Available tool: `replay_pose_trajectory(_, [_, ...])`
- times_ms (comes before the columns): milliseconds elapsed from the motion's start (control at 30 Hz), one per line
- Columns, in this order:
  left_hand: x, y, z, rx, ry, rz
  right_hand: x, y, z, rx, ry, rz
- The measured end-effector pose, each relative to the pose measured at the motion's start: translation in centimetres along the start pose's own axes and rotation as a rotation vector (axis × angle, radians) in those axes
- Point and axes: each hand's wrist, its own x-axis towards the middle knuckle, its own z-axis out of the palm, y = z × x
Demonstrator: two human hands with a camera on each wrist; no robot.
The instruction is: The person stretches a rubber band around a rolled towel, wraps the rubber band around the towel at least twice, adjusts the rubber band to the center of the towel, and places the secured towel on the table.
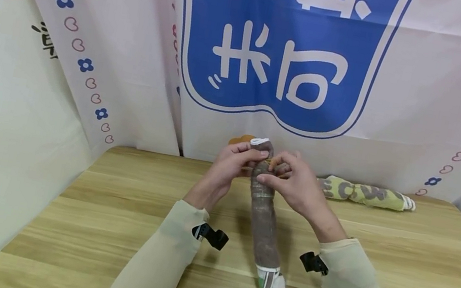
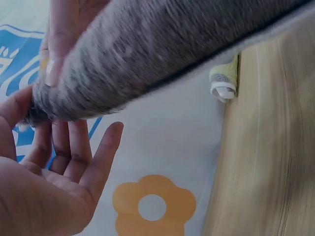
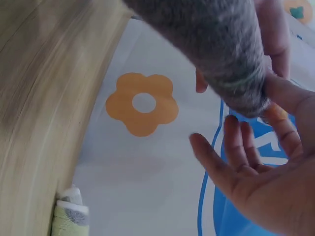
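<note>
I saw a rolled grey-brown plush towel [image 1: 263,232] over the pale wooden table [image 1: 105,225]; the left hand [image 1: 231,162] and right hand [image 1: 298,186] pinched its far end from either side, fingers bent.

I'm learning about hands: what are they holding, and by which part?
Left hand and right hand hold a rolled brown cloth near its far end.

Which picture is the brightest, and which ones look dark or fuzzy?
Head view: brightest and clearest, with soft shadows on the table near the brown rolled cloth. Left wrist view: dimmer, with the cloth big, close up and greyer-looking. Right wrist view: dim too, with the right hand a bit fuzzy and the yellow roll soft and cut off by the edge.
</note>
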Motion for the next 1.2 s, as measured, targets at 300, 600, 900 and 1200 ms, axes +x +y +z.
replay_pose_trajectory(300, [-0.1,0.0,0.3,0.001,0.079,-0.045,-0.1,0.2,1.6,-0.23,0.089,-0.343])
replay_pose_trajectory(600, [-0.3,0.4,0.5,-0.007,0.11,0.034,-0.2,0.0,1.0,-0.191,0.035,-0.108])
replay_pose_trajectory(900, [-1.0,1.0,2.0,0.181,0.186,0.217,-0.7,-1.7,1.1,-0.402,0.097,0.051])
replay_pose_trajectory(1200, [-0.6,0.7,-0.1,0.004,-0.07,0.162,-0.5,-1.6,-0.1,-0.089,0.032,0.037])
